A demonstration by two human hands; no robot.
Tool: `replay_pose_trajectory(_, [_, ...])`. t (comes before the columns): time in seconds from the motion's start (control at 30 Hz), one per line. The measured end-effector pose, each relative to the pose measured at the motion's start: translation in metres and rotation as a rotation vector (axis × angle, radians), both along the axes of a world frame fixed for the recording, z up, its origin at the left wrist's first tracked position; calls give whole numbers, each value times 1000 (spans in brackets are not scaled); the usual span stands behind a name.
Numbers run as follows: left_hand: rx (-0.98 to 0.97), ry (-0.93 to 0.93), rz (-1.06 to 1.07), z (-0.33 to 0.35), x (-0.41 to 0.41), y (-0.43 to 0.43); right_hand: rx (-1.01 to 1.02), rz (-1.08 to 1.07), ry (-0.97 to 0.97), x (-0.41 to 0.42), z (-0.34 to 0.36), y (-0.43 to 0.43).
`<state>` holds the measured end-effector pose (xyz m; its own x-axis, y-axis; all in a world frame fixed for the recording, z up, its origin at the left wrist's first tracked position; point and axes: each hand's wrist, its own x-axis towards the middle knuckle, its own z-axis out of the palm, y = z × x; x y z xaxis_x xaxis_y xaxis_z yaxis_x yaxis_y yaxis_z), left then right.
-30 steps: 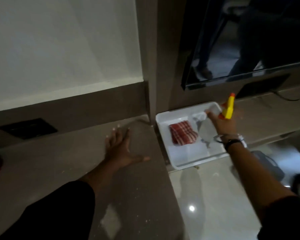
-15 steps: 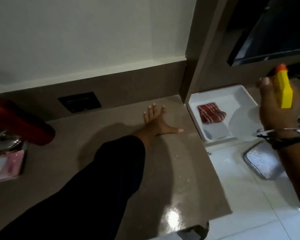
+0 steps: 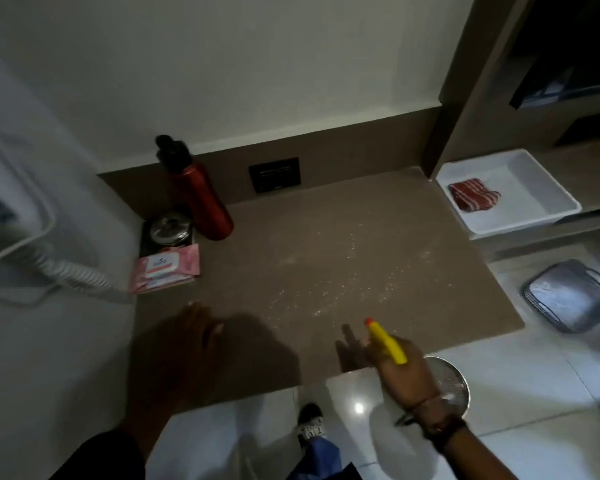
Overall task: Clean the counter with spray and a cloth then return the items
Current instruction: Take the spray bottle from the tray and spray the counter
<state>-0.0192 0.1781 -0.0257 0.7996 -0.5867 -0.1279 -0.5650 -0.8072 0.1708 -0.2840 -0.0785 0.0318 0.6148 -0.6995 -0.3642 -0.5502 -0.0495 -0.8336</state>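
The brown counter [image 3: 309,244] carries a scatter of pale specks near its middle. My right hand [image 3: 402,372] grips a spray bottle [image 3: 387,341] with a yellow head and orange nozzle; its clear body hangs below my wrist, at the counter's front edge, nozzle aimed over the counter. My left hand [image 3: 187,334] hovers blurred over the front left of the counter, holding nothing, fingers loosely apart. A folded red-and-white striped cloth [image 3: 473,198] lies in a white tray [image 3: 541,188] on the lower shelf to the right.
A red bottle [image 3: 196,194] with a black cap, a metal-lidded jar [image 3: 168,230] and a pink wipes pack [image 3: 167,268] stand at the counter's back left. A wall socket [image 3: 274,174] sits behind. A dark wire basket [image 3: 568,296] rests on the floor at right.
My right hand brought the spray bottle from near the tray down to the counter's front edge. My left hand lifted off the counter's back and pulled toward me. The view swung left.
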Motion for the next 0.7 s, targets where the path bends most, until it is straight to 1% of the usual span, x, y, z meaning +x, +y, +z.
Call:
replay_pose_trajectory(0.1, [12, 57, 183, -11, -8, 21, 67, 110, 39, 35, -16, 50])
replay_pose_trajectory(0.13, [27, 69, 194, -13, -13, 21, 68, 142, 72, 47, -18, 65])
replay_pose_trajectory(0.23, [39, 55, 132, -21, -18, 23, 59, 205, 196, 74, -23, 96])
replay_pose_trajectory(0.27, [28, 85, 139, -21, -16, 24, 72, 211, 200, 79, -25, 104])
replay_pose_trajectory(0.37, [44, 95, 170, -26, -6, 31, 101, 223, 153, 81, -30, 117])
replay_pose_trajectory(0.47, [12, 73, 191, -29, -9, 27, 89, 116, 96, 60, -29, 102])
replay_pose_trajectory(0.53, [-43, 48, 207, -34, -9, 23, 61, 11, 157, 41, -27, 76])
replay_pose_trajectory(0.63, [-101, 14, 191, -40, -2, 12, 57, -230, 274, 3, -21, 16])
replay_pose_trajectory(0.7, [-121, -9, 194, -45, 2, 4, 42, -328, 307, -23, -16, -23])
